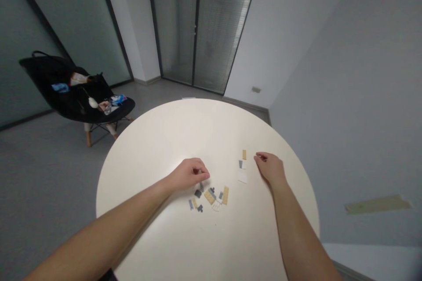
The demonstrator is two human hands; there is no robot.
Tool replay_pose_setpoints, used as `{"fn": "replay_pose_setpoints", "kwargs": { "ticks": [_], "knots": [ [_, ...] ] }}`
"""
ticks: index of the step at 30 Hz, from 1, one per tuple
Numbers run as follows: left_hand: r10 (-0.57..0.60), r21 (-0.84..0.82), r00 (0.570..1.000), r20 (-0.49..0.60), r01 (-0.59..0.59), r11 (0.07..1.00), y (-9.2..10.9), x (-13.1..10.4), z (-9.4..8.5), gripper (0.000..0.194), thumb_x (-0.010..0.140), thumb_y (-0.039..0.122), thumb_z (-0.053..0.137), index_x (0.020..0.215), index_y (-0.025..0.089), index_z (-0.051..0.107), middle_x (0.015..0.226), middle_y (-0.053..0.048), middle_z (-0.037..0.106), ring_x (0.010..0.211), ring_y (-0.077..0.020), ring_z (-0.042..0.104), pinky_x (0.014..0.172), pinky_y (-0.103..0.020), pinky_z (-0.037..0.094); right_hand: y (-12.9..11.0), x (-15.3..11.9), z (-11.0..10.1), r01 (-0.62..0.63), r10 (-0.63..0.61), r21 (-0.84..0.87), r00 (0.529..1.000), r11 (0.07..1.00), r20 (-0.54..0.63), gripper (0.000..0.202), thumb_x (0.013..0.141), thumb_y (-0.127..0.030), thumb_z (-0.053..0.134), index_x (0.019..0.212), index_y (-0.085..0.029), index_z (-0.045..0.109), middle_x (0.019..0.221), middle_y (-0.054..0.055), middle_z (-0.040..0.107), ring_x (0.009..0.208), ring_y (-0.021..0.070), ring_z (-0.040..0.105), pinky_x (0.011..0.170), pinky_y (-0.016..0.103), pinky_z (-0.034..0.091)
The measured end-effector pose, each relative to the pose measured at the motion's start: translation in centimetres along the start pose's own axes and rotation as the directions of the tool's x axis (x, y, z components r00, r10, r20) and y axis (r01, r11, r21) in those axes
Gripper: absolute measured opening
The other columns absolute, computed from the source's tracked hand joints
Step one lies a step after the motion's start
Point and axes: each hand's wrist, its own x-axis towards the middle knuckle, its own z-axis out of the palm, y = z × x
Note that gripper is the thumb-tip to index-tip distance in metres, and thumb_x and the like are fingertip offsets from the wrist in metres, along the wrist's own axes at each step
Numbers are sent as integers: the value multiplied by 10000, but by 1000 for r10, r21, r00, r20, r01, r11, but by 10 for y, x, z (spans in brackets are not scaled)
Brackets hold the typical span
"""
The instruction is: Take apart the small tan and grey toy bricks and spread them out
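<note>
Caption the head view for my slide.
Round white table: left hand near scattered toy bricks, right hand near a few more.

Beyond the far left edge of the round white tabletop [184, 125], a black shell-shaped chair [48, 66] on pale wooden legs. On its seat, a shiny blue-and-white packet [118, 99] beside a small white oval object [92, 102]; higher up, a crumpled light-blue item [60, 88], too blurred to identify. Behind, a dark-framed frosted glass panel [69, 4]. Past the far edge, a dark-framed double glass door [216, 22]. Rightward, a plain white wall [290, 39] with a small beige rectangular plate [256, 90] low down. Off the right edge, a long beige strip [377, 205]. Below, smooth grey floor [46, 175].
</note>
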Motion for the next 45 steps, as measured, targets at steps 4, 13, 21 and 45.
{"fn": "replay_pose_setpoints", "kwargs": {
  "ticks": [4,13,21,45],
  "knots": [
    [-3,2,1000,1,3,1000,-1,1,0,144,801,270,641,763,161,728,780,-24,626,645,-100,529,597,-211,402,-1,1,1,28,-27,-68,1000,997,8,367,845,-349,493,1045,-150,727,1032,125,714,883,235,651,816,336,469],
    [-39,30,998,53,37,999,1,0,0,153,802,274,634,771,163,734,796,-24,628,619,-90,510,577,-205,394,-1,1,1,49,-50,-116,999,992,-3,370,872,-306,444,1061,-150,721,1058,131,696,915,238,641,830,330,459],
    [45,68,979,198,-59,996,4,-2,-2,151,795,266,653,856,166,748,804,-40,664,672,-110,570,599,-205,422,-3,0,5,55,-62,-112,996,992,-62,348,869,-312,445,1035,-164,713,987,121,700,889,224,626,820,323,441],
    [159,188,922,354,-237,953,22,-6,-1,258,687,300,779,931,220,751,935,-62,644,883,-198,570,814,-291,445,-42,-25,-35,77,-76,99,997,992,-11,305,811,-383,510,878,-180,728,819,77,696,728,194,594,721,306,434]
  ]
}}
